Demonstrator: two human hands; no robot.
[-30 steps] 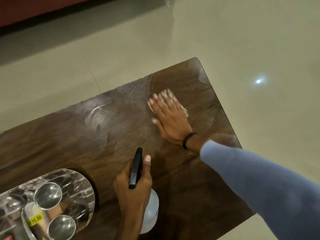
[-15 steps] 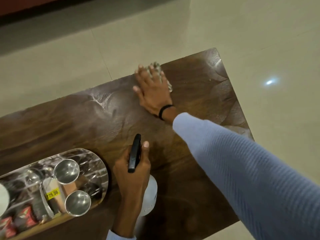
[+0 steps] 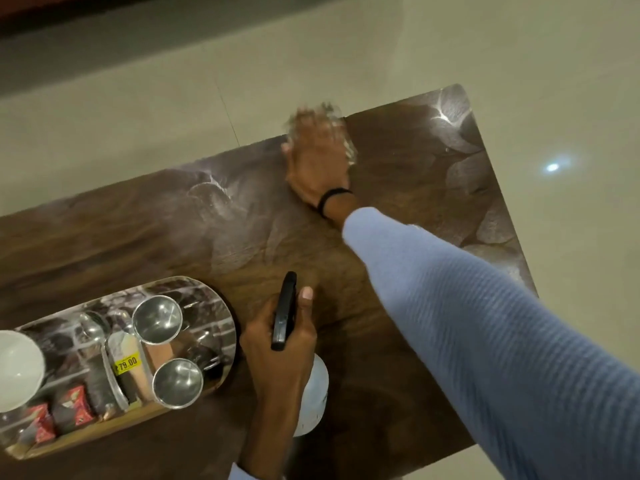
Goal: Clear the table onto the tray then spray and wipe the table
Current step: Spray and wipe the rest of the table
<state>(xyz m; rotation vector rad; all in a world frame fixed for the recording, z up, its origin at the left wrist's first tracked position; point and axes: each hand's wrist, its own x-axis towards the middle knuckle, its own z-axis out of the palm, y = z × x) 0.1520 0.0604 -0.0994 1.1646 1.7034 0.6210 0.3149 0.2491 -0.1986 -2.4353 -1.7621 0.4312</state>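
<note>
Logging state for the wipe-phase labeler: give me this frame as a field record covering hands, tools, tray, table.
phase: wiping; the tray is already loaded
right hand: flat on the cloth at the table's far edge, motion-blurred
left hand: grips the spray bottle at its black head, right of the tray
tray: on the table's left part; holds two steel cups, a white bowl, spoons, packets
table: dark wood, pale wet streaks
</note>
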